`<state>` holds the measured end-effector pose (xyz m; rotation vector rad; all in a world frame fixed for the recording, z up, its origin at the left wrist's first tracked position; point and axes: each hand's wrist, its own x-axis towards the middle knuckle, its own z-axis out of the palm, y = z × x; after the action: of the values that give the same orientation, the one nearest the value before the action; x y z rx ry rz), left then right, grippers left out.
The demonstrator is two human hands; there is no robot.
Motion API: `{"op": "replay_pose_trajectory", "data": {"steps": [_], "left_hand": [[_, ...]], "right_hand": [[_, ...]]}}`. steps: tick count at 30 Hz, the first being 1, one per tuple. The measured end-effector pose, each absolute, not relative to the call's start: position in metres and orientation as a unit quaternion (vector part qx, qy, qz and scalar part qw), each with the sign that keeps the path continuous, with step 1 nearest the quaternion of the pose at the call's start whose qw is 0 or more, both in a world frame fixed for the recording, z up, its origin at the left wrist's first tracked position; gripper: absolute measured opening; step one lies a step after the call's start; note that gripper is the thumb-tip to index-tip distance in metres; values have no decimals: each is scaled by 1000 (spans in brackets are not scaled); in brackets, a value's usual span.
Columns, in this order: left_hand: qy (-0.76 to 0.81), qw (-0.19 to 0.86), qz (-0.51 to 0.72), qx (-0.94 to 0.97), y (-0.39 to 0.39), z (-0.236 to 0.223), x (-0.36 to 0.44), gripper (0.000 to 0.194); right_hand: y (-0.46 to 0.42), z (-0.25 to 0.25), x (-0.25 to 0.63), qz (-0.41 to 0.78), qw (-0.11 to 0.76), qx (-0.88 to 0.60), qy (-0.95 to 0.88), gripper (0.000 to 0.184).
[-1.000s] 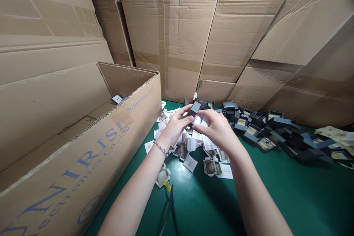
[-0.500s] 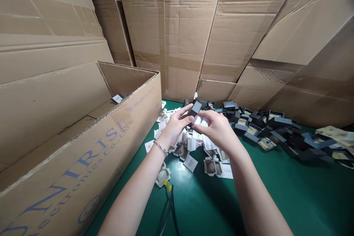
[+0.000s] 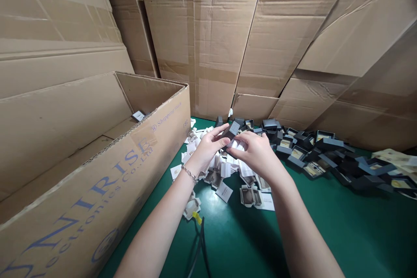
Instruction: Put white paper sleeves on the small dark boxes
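Note:
A small dark grey box [image 3: 232, 129] is tilted between the thumb and fingers of my left hand [image 3: 207, 148], which is closed on it above the heap. Close against its lower right end is my right hand [image 3: 256, 150], thumb and fingers curled round a white card piece [image 3: 235, 143]. Whether that piece is joined to the box is hidden by the fingers. Underneath lies a heap of white card inserts [image 3: 225, 170], some folded open. A printed white card [image 3: 224, 192] rests at the front of the heap.
Many open black boxes [image 3: 314, 150] lie piled to the right on the green table [image 3: 325, 226]. A large open carton [image 3: 130, 169] stands at left with a small box [image 3: 138, 116] inside. Stacked cartons [image 3: 202, 43] wall off the back. Black cables [image 3: 202, 243] lie in front.
The dark box has shifted very slightly right and tilted a little in my left hand. My right fingers have moved slightly on the white piece; the rest looks the same.

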<state>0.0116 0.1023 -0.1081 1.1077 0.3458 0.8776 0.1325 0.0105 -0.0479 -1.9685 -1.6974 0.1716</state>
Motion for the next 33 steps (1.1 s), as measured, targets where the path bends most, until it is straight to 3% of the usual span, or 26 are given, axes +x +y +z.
{"op": "replay_pose_trajectory", "data": {"steps": [4, 9, 13, 19, 27, 33], "left_hand": [[136, 781, 407, 454, 102, -105, 13, 56], [91, 797, 411, 433, 103, -100, 10, 43], [75, 802, 399, 437, 105, -100, 8, 40], [100, 815, 383, 423, 110, -105, 5, 35], [148, 837, 376, 369, 111, -104, 5, 31], [145, 836, 357, 390, 107, -99, 4, 40]], "right_hand": [[12, -51, 133, 66, 280, -717, -635, 25], [15, -53, 127, 68, 323, -713, -619, 35], [16, -53, 125, 97, 339, -703, -618, 29], [7, -46, 142, 206, 386, -642, -629, 48], [3, -45, 156, 222, 381, -601, -666, 29], [5, -45, 148, 256, 382, -582, -671, 29]]}}
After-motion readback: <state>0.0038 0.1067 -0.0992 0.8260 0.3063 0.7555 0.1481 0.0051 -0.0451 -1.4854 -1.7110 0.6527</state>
